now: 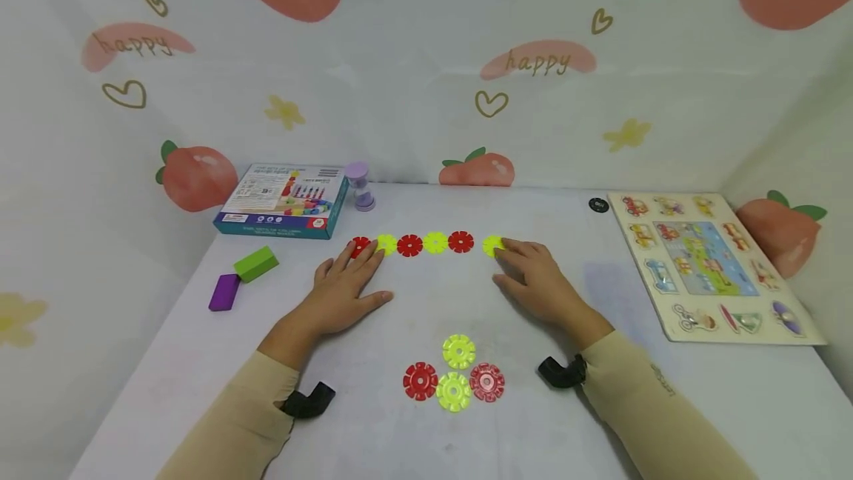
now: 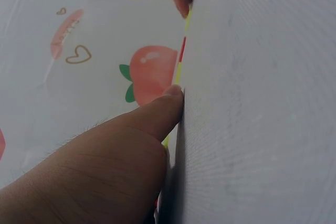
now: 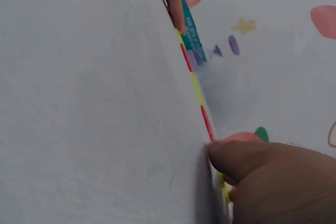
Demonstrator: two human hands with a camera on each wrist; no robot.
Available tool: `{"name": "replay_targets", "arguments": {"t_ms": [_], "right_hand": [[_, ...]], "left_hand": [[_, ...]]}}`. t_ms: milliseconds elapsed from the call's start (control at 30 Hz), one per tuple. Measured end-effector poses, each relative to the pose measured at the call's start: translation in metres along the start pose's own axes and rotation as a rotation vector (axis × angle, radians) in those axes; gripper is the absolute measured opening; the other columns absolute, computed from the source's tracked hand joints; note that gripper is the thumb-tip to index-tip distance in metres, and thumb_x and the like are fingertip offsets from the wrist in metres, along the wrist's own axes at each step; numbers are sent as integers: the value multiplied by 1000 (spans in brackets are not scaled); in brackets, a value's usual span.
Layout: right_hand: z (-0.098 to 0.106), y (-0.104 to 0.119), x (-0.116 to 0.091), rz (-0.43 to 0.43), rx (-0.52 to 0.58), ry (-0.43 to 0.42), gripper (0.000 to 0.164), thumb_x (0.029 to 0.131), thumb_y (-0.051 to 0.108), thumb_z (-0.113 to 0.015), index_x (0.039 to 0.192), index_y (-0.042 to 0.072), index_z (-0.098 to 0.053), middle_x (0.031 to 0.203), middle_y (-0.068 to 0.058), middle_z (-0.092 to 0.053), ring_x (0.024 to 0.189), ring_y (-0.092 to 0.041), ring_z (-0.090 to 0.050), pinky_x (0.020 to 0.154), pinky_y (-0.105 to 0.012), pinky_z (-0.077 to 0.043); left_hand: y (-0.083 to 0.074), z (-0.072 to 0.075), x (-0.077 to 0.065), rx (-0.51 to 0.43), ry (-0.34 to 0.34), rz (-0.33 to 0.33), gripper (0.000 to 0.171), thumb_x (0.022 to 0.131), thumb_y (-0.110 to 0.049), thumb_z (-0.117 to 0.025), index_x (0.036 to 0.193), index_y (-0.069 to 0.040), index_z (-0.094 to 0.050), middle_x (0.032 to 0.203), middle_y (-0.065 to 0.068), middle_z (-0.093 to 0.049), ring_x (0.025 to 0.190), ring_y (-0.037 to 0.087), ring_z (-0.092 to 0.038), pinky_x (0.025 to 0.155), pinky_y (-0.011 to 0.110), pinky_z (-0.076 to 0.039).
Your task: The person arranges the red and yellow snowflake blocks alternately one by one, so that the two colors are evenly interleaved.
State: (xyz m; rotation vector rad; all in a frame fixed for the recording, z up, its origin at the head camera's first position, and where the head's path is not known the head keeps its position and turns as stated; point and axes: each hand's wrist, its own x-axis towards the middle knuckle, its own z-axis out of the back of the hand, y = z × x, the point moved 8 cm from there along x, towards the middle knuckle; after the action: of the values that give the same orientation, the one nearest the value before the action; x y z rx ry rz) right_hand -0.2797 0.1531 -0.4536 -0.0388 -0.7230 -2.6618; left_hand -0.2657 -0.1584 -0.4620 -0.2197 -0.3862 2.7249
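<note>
Several notched plastic discs, red and yellow by turns, lie in a row across the table in the head view. My left hand (image 1: pixel 343 298) is spread flat at the row's left end, its fingertips on a red disc (image 1: pixel 358 246) and a yellow disc (image 1: pixel 386 245). At the right end, the fingertips of my right hand (image 1: pixel 538 284) touch another yellow disc (image 1: pixel 492 245). A small gap parts that disc from the nearest red disc (image 1: pixel 460 241). Both wrist views show the row edge-on, partly behind the thumbs.
Nearer me lie more discs, including a yellow one (image 1: pixel 458 351) and a red one (image 1: pixel 420 381). Green (image 1: pixel 256 264) and purple blocks (image 1: pixel 224 292), a box (image 1: pixel 283 200) and an hourglass (image 1: pixel 360 186) stand left. A puzzle board (image 1: pixel 716 267) and black round piece (image 1: pixel 598 204) lie right.
</note>
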Motion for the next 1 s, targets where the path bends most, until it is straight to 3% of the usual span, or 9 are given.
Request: {"name": "replay_targets", "arguments": {"t_ms": [100,200,867,1000], "right_hand": [[-7,5,0,22,-101,56,60,92,46,-58,144,18,-46,153,-3,-31,139,-30,-20,101,-59,-25],[-10,4,3,-4,-130,85,65,91,52,-56,147,21,-41,156,0,-25,141,-28,-14,97,-59,-24],[-12,7,8,-15,-173,142,78,86,66,-52,149,24,-35,157,3,-19,143,-28,-7,96,-57,-18],[-8,8,6,-6,-110,109,81,86,67,-52,151,25,-30,158,2,-18,142,-27,-12,95,-59,-19]], "left_hand": [[2,0,0,8,-2,1,87,84,-74,-43,154,-29,-17,159,-6,-5,144,28,8,105,64,-2],[3,-2,1,10,-5,1,87,84,-75,-42,154,-30,-16,159,-7,-5,143,28,8,105,64,-1],[-5,6,-3,-1,-4,1,87,85,-71,-46,154,-25,-20,159,-2,-9,143,32,5,104,65,-3],[-5,6,-3,-6,-9,3,86,86,-69,-48,154,-26,-20,159,-3,-9,143,32,4,105,64,-3]]}}
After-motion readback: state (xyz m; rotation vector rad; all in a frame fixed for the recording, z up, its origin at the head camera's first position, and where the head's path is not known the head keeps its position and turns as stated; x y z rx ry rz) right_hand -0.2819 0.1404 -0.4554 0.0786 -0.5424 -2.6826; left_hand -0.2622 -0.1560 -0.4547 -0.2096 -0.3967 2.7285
